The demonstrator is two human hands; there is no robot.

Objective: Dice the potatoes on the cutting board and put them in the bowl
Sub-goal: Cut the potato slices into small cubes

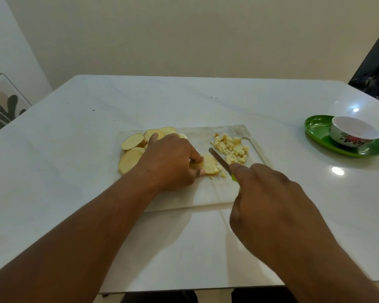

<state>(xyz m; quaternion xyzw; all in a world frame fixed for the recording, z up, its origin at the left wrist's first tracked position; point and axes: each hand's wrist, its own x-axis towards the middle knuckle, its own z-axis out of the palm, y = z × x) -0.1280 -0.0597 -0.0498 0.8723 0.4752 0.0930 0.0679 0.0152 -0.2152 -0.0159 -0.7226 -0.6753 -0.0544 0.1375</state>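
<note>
the potato slice [208,164] lies just left of the knife [219,159] – pinned by the left hand [171,160]; the right hand [269,200] grips the handle, blade angled across it.

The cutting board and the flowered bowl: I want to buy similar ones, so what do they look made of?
The white rectangular cutting board looks like plastic: matte, slightly translucent, with a moulded handle slot at its right end, though stone is possible. The small white bowl with a red flower print looks like glossy melamine or glazed ceramic; its smooth sheen leaves that open. It sits on an oval green plate, seemingly shiny plastic.
</note>
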